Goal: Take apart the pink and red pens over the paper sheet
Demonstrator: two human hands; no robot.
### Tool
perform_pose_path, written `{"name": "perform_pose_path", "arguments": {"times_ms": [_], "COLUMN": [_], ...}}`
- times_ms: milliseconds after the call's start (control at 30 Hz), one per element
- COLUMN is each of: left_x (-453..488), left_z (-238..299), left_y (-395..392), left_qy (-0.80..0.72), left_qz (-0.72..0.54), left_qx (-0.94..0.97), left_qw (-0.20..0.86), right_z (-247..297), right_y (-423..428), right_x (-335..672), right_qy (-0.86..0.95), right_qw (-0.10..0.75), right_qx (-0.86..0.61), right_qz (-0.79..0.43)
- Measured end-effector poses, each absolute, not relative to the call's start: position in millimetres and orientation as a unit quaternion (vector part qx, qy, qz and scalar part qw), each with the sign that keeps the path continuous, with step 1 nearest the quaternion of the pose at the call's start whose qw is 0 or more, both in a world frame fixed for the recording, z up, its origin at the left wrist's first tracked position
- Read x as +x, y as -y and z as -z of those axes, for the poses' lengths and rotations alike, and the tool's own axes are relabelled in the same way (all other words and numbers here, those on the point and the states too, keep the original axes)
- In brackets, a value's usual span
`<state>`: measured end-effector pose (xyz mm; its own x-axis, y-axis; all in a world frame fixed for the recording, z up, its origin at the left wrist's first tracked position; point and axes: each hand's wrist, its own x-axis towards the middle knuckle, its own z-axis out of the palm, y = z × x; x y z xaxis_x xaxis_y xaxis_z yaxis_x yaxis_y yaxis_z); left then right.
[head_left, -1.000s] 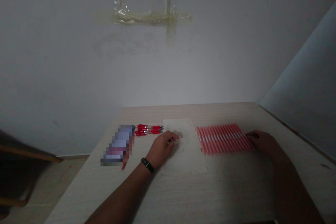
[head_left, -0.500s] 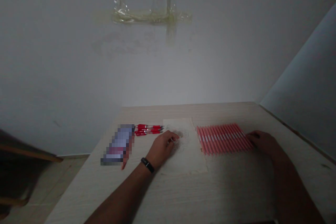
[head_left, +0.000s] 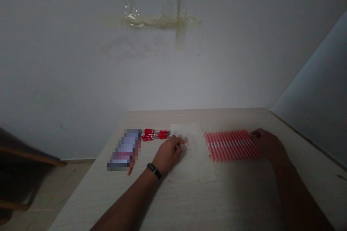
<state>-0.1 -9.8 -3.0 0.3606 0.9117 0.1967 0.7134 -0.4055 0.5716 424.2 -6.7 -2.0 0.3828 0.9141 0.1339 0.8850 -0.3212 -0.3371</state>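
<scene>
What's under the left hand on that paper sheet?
The left hand covers part of a paper sheet; dark marks show just past the fingers. The paper under the palm, and anything the curled fingers might hold, is hidden.

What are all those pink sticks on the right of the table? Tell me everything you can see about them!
They are a row of pink pens, lying flat and packed side by side on the pale wooden table. Their long, thin barrels look like plastic, and each has a small white mark. All of them slant the same way, forming a neat slanted block. The person's right hand rests against the row's right end, and the left end sits at the edge of a sheet of paper.
</scene>
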Motion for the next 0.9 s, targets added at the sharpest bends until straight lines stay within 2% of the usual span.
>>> {"name": "perform_pose_path", "arguments": {"times_ms": [233,433,700,900], "left_x": [-5,-14,-34,-47], "left_z": [1,-4,-20,-12], "left_y": [13,11,9,5], "left_qy": [-0.591,-0.631,-0.687,-0.702], "left_qz": [-0.158,-0.098,-0.017,-0.052], "left_qx": [0.776,0.761,0.726,0.709], "left_qw": [0.156,0.112,0.033,0.045], "right_z": [-25,-27,2,3], "right_y": [-7,-7,-7,-8], "right_x": [304,233,228,231], "right_qy": [0.735,0.802,0.829,0.831], "right_qw": [0.171,0.184,0.199,0.227], "right_qx": [-0.652,-0.562,-0.512,-0.49], "right_qz": [-0.072,-0.081,-0.11,-0.133]}}
